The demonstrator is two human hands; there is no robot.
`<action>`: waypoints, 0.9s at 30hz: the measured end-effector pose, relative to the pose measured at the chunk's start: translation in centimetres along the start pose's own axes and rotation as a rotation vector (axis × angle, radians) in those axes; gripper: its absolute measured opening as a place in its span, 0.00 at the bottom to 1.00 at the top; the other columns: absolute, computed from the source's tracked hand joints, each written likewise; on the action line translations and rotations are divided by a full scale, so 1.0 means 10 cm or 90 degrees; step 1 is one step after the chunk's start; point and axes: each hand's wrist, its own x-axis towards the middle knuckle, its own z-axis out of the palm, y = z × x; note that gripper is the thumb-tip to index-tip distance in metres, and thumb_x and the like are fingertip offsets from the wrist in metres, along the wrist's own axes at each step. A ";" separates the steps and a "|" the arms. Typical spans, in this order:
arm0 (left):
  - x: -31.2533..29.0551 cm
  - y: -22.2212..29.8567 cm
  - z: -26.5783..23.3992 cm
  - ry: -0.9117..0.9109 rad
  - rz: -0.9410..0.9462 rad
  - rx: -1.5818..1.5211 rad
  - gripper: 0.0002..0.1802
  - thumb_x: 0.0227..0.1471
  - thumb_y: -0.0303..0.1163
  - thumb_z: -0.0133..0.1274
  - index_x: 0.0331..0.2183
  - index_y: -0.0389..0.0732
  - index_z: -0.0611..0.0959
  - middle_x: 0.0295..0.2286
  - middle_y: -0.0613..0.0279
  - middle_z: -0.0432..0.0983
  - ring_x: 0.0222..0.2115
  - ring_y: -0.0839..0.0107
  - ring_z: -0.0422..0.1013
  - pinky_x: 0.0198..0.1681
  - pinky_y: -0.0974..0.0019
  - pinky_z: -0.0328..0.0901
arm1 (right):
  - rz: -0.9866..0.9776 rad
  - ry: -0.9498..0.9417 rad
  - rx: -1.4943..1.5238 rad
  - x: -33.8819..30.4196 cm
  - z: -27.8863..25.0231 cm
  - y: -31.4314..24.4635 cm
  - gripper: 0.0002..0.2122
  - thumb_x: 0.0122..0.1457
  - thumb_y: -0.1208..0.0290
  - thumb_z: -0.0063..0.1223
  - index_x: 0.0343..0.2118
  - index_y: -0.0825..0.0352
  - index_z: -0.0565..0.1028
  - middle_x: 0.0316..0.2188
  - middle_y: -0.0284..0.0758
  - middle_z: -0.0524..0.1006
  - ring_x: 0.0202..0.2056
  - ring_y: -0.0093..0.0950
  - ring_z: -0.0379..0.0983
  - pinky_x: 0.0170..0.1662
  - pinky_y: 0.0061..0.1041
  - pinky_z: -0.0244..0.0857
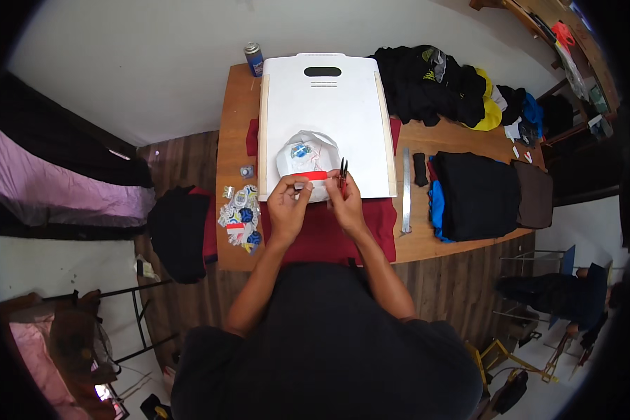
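In front of my chest, my left hand (287, 204) pinches one end of a small red-and-white patch (313, 176). My right hand (345, 203) meets the patch's other end and also holds small scissors (343, 175) with red handles, their dark tips pointing away from me. Just beyond the patch is a white round holder (282, 159), a bowl or an opened bag, with a blue piece and reddish threads inside. It rests on a large white board (322, 105) with a slot at its far end. Dark red cloth (329, 234) lies under the board's near edge.
Left of the board are a pile of small patches (239, 210) and a small clear container (246, 171). A spray can (254, 59) stands at the far left corner. Rightward lie a metal ruler (407, 196), folded black cloth (477, 196) and heaped dark clothes (427, 84).
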 end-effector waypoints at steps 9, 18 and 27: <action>0.02 0.23 0.02 0.057 0.003 0.068 0.17 0.53 0.15 0.56 0.46 0.27 0.78 0.42 0.56 0.73 0.45 0.72 0.72 0.47 0.72 0.67 | 0.022 -0.108 0.126 -0.13 -0.13 0.36 0.15 0.72 0.58 0.32 0.43 0.66 0.67 0.18 0.24 0.59 0.16 0.13 0.50 0.18 0.15 0.48; 0.01 0.22 -0.04 0.065 0.004 0.086 0.18 0.54 0.17 0.56 0.48 0.27 0.75 0.40 0.57 0.76 0.39 0.72 0.75 0.42 0.73 0.70 | 0.028 -0.114 0.164 -0.13 -0.10 0.52 0.13 0.71 0.61 0.36 0.42 0.67 0.69 0.18 0.23 0.57 0.16 0.12 0.48 0.19 0.16 0.47; 0.05 0.20 -0.20 0.057 0.028 0.170 0.18 0.57 0.18 0.52 0.50 0.29 0.74 0.37 0.59 0.75 0.34 0.81 0.70 0.37 0.77 0.65 | -0.160 -0.032 -0.361 -0.05 -0.07 0.01 0.13 0.64 0.72 0.49 0.49 0.71 0.68 0.22 0.42 0.73 0.21 0.32 0.71 0.27 0.28 0.63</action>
